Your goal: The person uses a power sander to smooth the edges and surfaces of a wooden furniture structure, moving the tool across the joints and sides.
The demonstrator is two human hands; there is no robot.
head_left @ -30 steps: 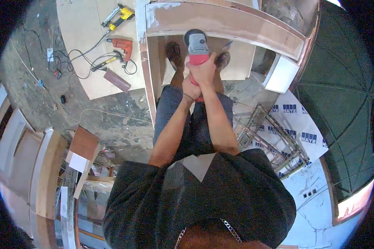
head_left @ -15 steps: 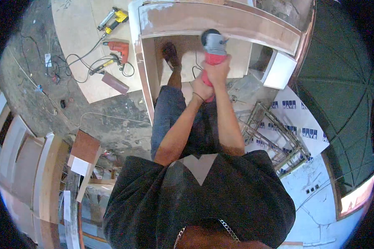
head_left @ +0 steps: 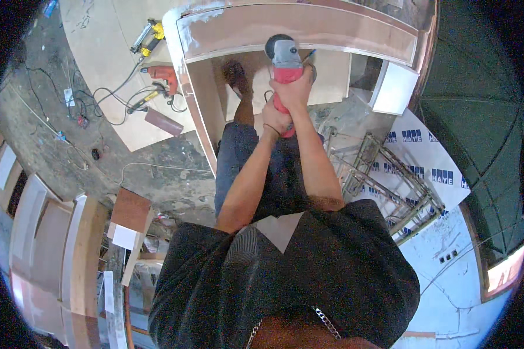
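A red and grey angle grinder (head_left: 286,58) is held out before me in both hands. Its round dark disc is at the lower edge of the curved brown panel (head_left: 343,33); I cannot tell whether they touch. My right hand (head_left: 295,90) is wrapped round the red body behind the grey head. Nearer to me, my left hand (head_left: 276,118) is closed round the rear of the grinder. A thin cord shows beside the tool. The panel has pale patches and a white-edged frame (head_left: 199,113) running down its left side.
On a plywood sheet (head_left: 108,70) at the left lie a yellow nail gun (head_left: 148,41), an orange drill (head_left: 162,74), a brown sanding block (head_left: 163,121) and cables. A metal frame (head_left: 390,180) leans at the right. Wooden panels (head_left: 58,250) stand at lower left.
The grinder and both hands have moved a little to the left along the panel's lower edge. The whole view has shifted slightly. Both hands keep their grip.
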